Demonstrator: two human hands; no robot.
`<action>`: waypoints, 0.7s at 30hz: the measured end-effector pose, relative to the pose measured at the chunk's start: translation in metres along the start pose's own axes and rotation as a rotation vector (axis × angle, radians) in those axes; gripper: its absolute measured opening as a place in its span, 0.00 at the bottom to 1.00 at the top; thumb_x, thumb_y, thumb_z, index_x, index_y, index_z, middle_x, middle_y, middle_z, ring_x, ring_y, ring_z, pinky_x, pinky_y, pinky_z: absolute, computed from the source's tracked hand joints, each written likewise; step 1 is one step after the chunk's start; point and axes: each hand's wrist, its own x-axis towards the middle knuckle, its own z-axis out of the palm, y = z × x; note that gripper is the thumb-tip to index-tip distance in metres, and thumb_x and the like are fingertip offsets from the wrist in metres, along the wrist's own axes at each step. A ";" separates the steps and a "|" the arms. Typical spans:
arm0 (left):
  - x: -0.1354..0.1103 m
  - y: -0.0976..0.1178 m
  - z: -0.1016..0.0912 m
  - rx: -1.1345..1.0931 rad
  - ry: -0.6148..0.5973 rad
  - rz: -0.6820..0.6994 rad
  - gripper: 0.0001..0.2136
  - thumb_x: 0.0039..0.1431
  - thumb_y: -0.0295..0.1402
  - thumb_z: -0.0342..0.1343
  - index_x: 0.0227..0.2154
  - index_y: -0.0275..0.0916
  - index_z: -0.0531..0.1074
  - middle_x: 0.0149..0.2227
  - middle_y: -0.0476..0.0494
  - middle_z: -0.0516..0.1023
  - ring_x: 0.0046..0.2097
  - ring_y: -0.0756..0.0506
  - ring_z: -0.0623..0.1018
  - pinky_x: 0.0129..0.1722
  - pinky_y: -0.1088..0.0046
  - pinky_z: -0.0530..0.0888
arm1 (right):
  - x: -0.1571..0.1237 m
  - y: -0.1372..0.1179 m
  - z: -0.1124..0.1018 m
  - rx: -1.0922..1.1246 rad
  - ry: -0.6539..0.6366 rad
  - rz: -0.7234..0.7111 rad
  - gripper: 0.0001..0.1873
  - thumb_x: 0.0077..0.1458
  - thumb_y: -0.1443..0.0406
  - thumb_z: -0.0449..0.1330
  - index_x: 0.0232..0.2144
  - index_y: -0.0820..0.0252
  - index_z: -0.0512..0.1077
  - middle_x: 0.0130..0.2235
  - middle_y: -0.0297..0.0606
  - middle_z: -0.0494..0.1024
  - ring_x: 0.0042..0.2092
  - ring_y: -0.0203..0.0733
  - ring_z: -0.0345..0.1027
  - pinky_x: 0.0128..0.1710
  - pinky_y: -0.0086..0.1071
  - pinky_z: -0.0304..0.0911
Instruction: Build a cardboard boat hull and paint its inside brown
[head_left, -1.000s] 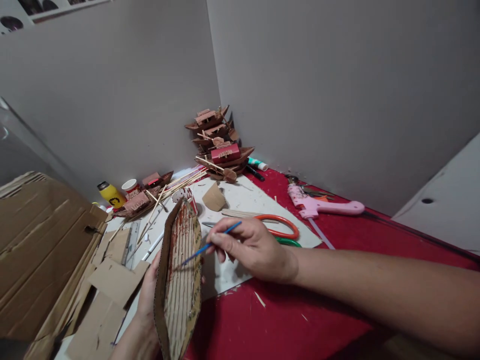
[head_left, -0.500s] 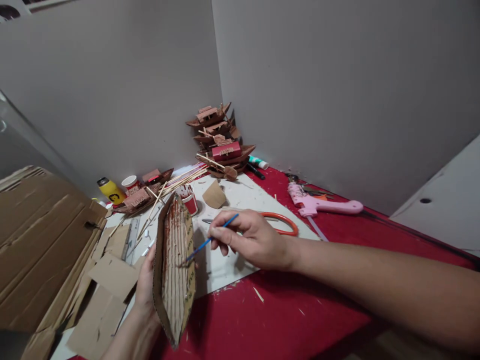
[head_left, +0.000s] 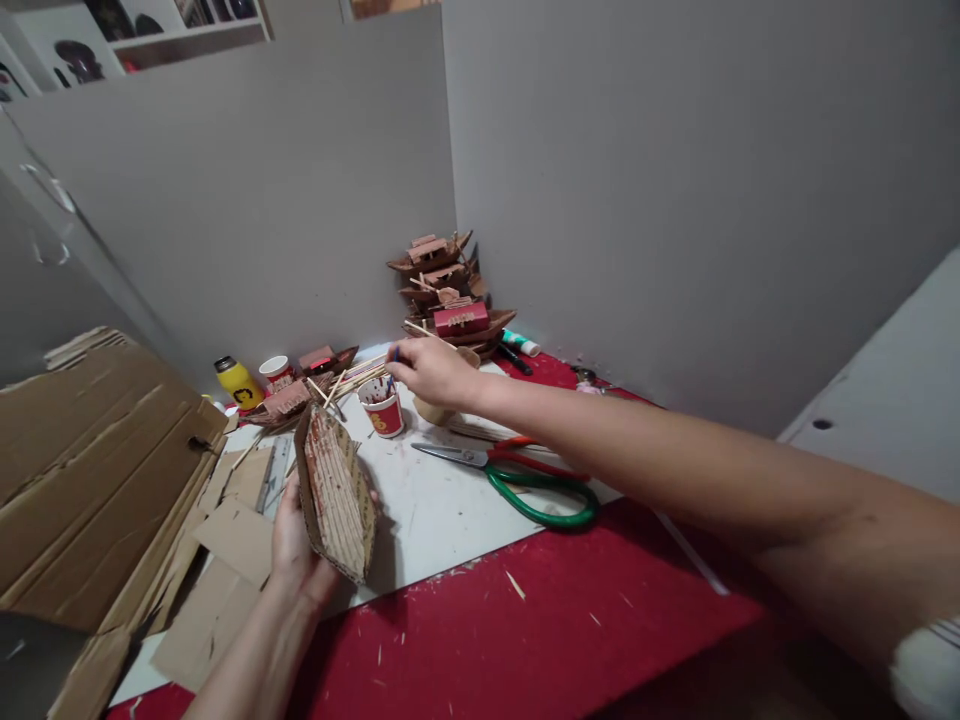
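Observation:
My left hand [head_left: 295,540] is closed around a small cardboard boat hull [head_left: 339,500], held tilted above the table. Its ribbed inside is bare cardboard with streaks of reddish-brown paint, mostly toward the far end and left side. Over the table, my right hand [head_left: 433,372] pinches a thin blue paintbrush [head_left: 391,383] whose lower end is down in a red and white paper cup [head_left: 384,415]. Dark red paint stains that cup's inner wall. The bristles are hidden in the cup.
Scissors [head_left: 541,515] with green and orange handles lie under my right forearm. Finished brown boats [head_left: 461,320] are stacked in the corner. Left are cardboard pieces [head_left: 236,540], a large cardboard sheet [head_left: 97,480], a yellow bottle [head_left: 238,382] and another paper cup [head_left: 276,372].
My right hand has moved the paintbrush from the hull's inside forward to the paper cup. The hull has shifted slightly away from me, and the view has tilted up.

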 end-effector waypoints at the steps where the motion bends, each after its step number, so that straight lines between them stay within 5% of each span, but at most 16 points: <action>1: 0.000 0.000 0.000 0.016 -0.003 -0.009 0.17 0.61 0.36 0.43 0.43 0.31 0.73 0.26 0.37 0.80 0.28 0.40 0.81 0.30 0.61 0.79 | 0.005 0.000 0.005 -0.002 -0.021 0.004 0.06 0.53 0.71 0.58 0.24 0.64 0.72 0.31 0.43 0.78 0.36 0.42 0.70 0.37 0.31 0.59; 8: 0.003 -0.001 -0.002 0.028 -0.090 0.035 0.15 0.62 0.36 0.45 0.38 0.31 0.73 0.31 0.35 0.81 0.30 0.41 0.81 0.33 0.63 0.79 | 0.020 0.001 0.019 0.159 -0.107 0.128 0.09 0.48 0.75 0.59 0.18 0.64 0.70 0.21 0.36 0.75 0.23 0.34 0.67 0.25 0.26 0.58; 17: 0.000 -0.003 -0.001 -0.008 -0.082 -0.041 0.20 0.62 0.37 0.43 0.47 0.27 0.71 0.33 0.30 0.81 0.33 0.38 0.81 0.33 0.59 0.79 | 0.004 0.010 0.001 0.612 0.261 0.413 0.09 0.58 0.71 0.52 0.25 0.62 0.63 0.25 0.35 0.76 0.18 0.28 0.64 0.12 0.20 0.53; 21: -0.004 -0.007 0.002 0.061 -0.079 -0.037 0.20 0.63 0.38 0.43 0.47 0.28 0.72 0.31 0.31 0.81 0.30 0.38 0.81 0.29 0.60 0.79 | -0.020 0.008 -0.011 0.798 0.298 0.450 0.10 0.59 0.68 0.54 0.25 0.62 0.64 0.25 0.36 0.77 0.19 0.27 0.64 0.13 0.18 0.55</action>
